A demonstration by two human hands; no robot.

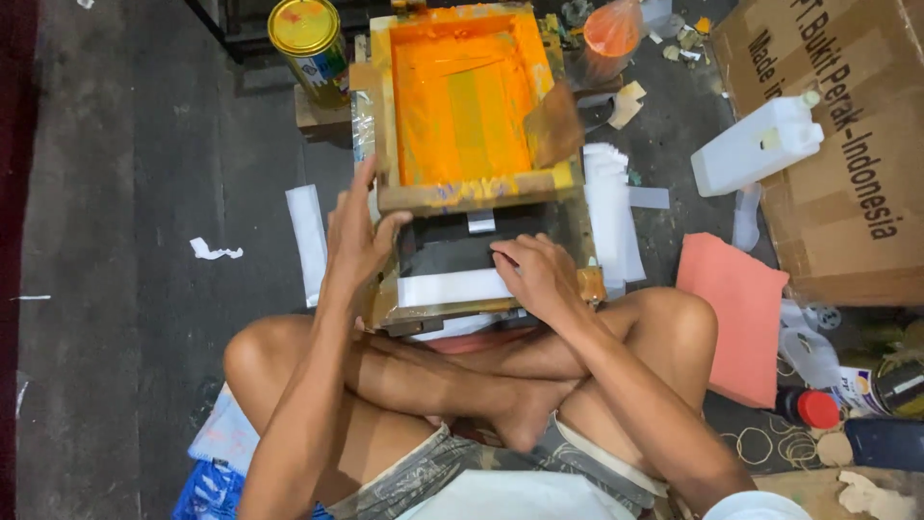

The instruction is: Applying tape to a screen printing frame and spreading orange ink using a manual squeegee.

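I sit cross-legged on the floor before a small printing stand. A wooden screen frame [472, 195] with orange ink on its mesh is tilted up at the far side. My left hand [354, 236] rests against the frame's near left corner, fingers up. My right hand [535, 274] lies flat on a white strip [445, 288] on the dark base plate [445, 252] under the frame. A brown scraper [553, 125] leans inside the frame at its right edge.
A yellow-lidded tin [308, 34] stands at the far left of the frame. White strips [611, 207] are stacked to the right, another strip [308, 241] lies at left. A white jug [756, 144], cardboard box [847, 144] and pink foam pad [736, 318] sit at right.
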